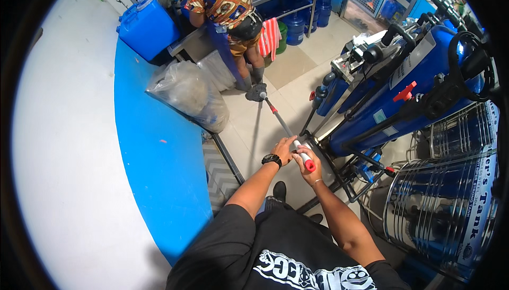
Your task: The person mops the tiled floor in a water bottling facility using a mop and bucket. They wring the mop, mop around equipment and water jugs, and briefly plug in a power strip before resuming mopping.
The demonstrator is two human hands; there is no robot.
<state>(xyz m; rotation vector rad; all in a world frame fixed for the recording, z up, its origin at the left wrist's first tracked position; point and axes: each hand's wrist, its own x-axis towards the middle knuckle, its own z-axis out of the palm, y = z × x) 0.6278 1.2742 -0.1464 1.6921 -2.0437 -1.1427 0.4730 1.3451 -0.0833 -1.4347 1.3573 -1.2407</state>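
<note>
A mop with a grey telescopic pole slants away from me over the tiled floor. Its dark grey fluffy head lies on the tiles at the feet of another person. My right hand is wrapped around the white grip from below, just short of its red end cap. Slightly farther up the pole is my left hand, with a black watch at the wrist. Its fingers lie loosely around the handle, some of them stretched out along it.
The other person stands ahead at a metal counter. A bulging clear plastic bag sits by the blue-painted wall. Blue filter tanks with black pipes and a steel tank crowd my right. Blue water bottles stand beneath the counter.
</note>
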